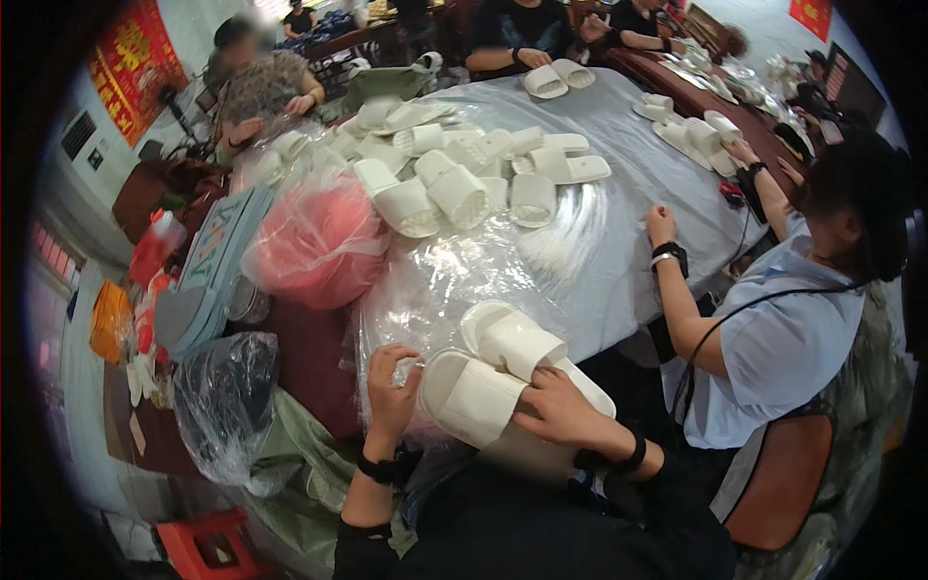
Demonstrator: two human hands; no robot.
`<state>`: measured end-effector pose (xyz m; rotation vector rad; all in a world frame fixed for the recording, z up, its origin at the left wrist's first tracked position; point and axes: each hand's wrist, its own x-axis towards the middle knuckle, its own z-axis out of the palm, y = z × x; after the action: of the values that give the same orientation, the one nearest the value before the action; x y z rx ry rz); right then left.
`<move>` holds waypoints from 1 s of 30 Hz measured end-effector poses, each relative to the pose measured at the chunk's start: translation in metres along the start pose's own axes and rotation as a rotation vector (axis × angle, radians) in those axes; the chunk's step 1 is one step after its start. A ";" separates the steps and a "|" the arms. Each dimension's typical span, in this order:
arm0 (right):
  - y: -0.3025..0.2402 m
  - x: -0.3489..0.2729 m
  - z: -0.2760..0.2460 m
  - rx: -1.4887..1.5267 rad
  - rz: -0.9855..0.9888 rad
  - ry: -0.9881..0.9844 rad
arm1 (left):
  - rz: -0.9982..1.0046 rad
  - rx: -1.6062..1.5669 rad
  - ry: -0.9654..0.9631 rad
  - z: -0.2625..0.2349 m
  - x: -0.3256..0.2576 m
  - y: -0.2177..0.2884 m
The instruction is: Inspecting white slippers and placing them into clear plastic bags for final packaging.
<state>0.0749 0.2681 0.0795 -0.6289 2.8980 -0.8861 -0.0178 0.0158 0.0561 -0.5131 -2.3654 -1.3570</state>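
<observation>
A pair of white open-toed slippers lies side by side in front of me at the table's near edge: a nearer slipper [474,398] and a farther slipper [517,343]. My right hand [565,411] grips both at the foot openings, its fingers partly hidden at the straps. My left hand [391,391] is raised just left of the nearer slipper's toe. Its fingers are curled in toward the thumb, and anything between them is too small to make out. Beyond them, a pile of white slippers [454,188] lies on clear plastic.
A pink bundle in clear plastic [319,237] stands left of the pile, by a grey-blue case [213,271]. A plastic sheet [619,261] covers the table. A co-worker in a light shirt [793,329] sits close at right, reaching to other slippers [696,140]. More people sit across the table.
</observation>
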 end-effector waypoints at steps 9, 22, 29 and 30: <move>0.005 -0.006 0.002 0.026 -0.002 0.082 | 0.076 0.486 -0.030 -0.002 -0.013 0.002; -0.026 0.038 0.038 -0.288 0.090 0.206 | 0.071 0.431 -0.255 0.013 -0.028 -0.001; -0.015 0.078 0.058 -0.343 0.029 0.366 | 0.124 0.381 -0.200 0.013 -0.037 -0.006; -0.014 0.083 0.059 -0.380 0.027 0.372 | 0.127 0.378 -0.198 0.014 -0.036 -0.005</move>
<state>0.0130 0.1940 0.0438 -0.4840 3.4432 -0.4907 0.0089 0.0210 0.0286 -0.6946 -2.6115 -0.8068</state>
